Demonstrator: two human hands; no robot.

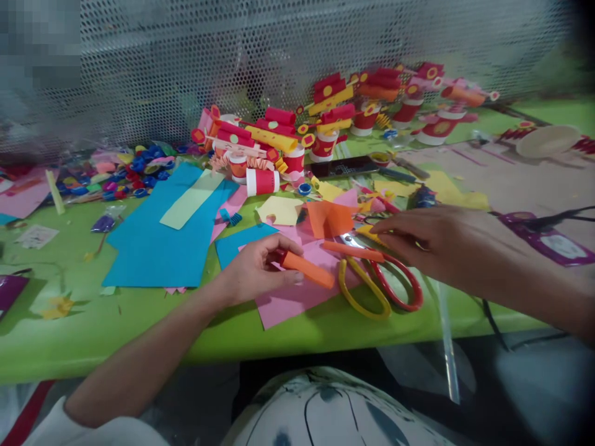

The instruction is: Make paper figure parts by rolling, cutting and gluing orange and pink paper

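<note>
1. orange paper roll [309,271]: held in the left hand above a pink paper sheet [283,306], near the front edge of the green table [320,337], just left of the scissors' handles.
2. left hand [264,266]: fingers and thumb closed on one end of the roll, a red part showing at the grip.
3. right hand [418,232]: fingers bent, above the scissors; cannot tell whether they hold anything.
4. scissors [411,305], one red handle loop, one yellow: lying on the table, an orange paper strip [353,251] across them.
5. folded orange paper [328,218]: just beyond the strip.
6. blue paper sheets [158,244]: at left, a pale green strip [193,199] on top.
7. red-and-white cup [263,182]: on its side, before a row of cup-and-paper models [325,145].
8. bottle caps [137,164], many colours: heaped at far left.
</note>
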